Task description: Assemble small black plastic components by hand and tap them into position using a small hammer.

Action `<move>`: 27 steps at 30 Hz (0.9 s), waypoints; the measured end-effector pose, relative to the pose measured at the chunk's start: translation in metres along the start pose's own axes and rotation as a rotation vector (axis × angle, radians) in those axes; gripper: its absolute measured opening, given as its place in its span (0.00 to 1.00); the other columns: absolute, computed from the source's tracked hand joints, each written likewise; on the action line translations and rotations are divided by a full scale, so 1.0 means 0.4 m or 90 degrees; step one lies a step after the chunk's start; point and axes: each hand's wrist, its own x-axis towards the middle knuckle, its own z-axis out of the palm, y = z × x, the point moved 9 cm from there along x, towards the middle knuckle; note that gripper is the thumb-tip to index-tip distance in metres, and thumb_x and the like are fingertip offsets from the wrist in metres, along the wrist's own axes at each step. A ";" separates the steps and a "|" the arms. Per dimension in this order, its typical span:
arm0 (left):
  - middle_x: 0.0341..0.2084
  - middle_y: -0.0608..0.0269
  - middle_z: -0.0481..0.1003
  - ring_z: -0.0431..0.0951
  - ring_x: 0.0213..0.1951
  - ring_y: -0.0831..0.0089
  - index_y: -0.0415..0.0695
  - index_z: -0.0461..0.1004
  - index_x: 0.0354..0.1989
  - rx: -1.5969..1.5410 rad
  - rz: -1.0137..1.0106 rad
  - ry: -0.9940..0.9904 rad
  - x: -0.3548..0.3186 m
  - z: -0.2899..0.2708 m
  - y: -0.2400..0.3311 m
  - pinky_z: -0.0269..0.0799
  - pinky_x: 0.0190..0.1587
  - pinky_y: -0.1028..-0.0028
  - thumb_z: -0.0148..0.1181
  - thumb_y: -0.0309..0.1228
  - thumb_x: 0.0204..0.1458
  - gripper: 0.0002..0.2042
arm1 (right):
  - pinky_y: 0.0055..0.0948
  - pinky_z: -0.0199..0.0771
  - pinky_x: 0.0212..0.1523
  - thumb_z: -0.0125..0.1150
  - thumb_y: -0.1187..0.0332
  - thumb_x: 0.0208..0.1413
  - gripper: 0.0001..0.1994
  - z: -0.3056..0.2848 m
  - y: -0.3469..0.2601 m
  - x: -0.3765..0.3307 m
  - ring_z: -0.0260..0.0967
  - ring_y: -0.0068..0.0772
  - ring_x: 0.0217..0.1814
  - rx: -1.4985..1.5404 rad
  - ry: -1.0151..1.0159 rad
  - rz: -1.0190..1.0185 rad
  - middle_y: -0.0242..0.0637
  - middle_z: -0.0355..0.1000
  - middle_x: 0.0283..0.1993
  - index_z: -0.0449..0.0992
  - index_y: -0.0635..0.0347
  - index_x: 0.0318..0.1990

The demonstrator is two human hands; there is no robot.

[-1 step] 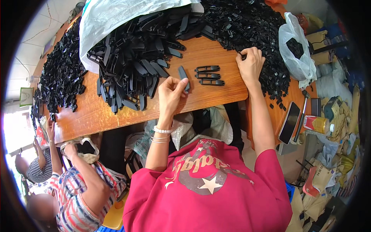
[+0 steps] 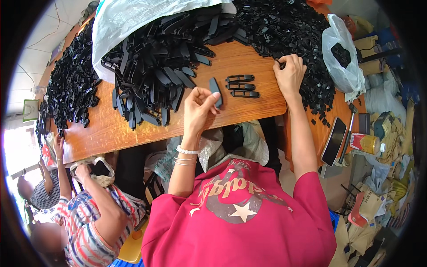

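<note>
My left hand point(image 2: 199, 109) pinches a long black plastic piece point(image 2: 214, 89) between thumb and fingers, just above the wooden table point(image 2: 182, 126). To the right of it, several slim black plastic frames point(image 2: 240, 86) lie in a short stack of rows. My right hand point(image 2: 290, 75) is at the edge of a heap of small black plastic parts point(image 2: 311, 84), its thumb and fingers pressed together; what they hold, if anything, is hidden. A large pile of long black plastic pieces point(image 2: 164, 58) spills from a white sack point(image 2: 133, 26) to the left of my left hand.
A plastic bag of black parts point(image 2: 341, 62) stands right of the heap. Beside it lie a phone point(image 2: 333, 141), a hammer point(image 2: 348, 133) and a bottle with yellow contents point(image 2: 367, 143). At the left, another person point(image 2: 102, 209) sits by the table near another black heap point(image 2: 71, 84).
My left hand has shifted slightly to the right with the long piece, and its fingers have moved a little on it. The right hand keeps its place at the heap.
</note>
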 end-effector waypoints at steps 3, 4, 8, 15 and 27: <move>0.32 0.59 0.75 0.77 0.24 0.73 0.37 0.65 0.49 -0.226 -0.027 -0.093 -0.049 0.057 0.008 0.71 0.25 0.78 0.59 0.24 0.54 0.15 | 0.33 0.65 0.37 0.66 0.73 0.47 0.08 -0.069 -0.032 -0.003 0.68 0.33 0.36 0.070 0.115 -0.066 0.32 0.70 0.32 0.72 0.59 0.32; 0.33 0.58 0.75 0.78 0.25 0.71 0.36 0.64 0.53 -0.262 -0.036 -0.131 -0.068 0.078 0.020 0.73 0.26 0.76 0.58 0.25 0.55 0.18 | 0.30 0.66 0.33 0.65 0.73 0.50 0.07 -0.076 -0.020 -0.002 0.68 0.28 0.32 0.232 0.088 0.031 0.32 0.71 0.30 0.71 0.60 0.33; 0.38 0.53 0.76 0.80 0.28 0.67 0.35 0.55 0.65 -0.390 -0.078 -0.201 -0.138 0.117 0.027 0.75 0.30 0.75 0.59 0.29 0.56 0.30 | 0.16 0.64 0.23 0.61 0.75 0.57 0.04 -0.155 -0.175 -0.066 0.65 0.15 0.24 0.602 -0.039 0.115 0.28 0.72 0.27 0.73 0.63 0.37; 0.36 0.58 0.77 0.79 0.30 0.71 0.33 0.60 0.63 -0.301 -0.078 -0.235 -0.186 0.153 0.055 0.76 0.35 0.75 0.58 0.28 0.58 0.26 | 0.30 0.74 0.28 0.67 0.81 0.46 0.11 -0.290 -0.333 -0.136 0.74 0.37 0.29 0.514 -0.017 -0.108 0.40 0.74 0.31 0.78 0.65 0.39; 0.41 0.59 0.75 0.77 0.33 0.78 0.33 0.61 0.63 -0.149 -0.041 -0.213 -0.219 0.148 0.090 0.74 0.37 0.80 0.56 0.25 0.58 0.24 | 0.31 0.73 0.27 0.65 0.81 0.45 0.13 -0.315 -0.360 -0.191 0.73 0.39 0.29 0.504 0.004 -0.203 0.42 0.73 0.33 0.77 0.68 0.41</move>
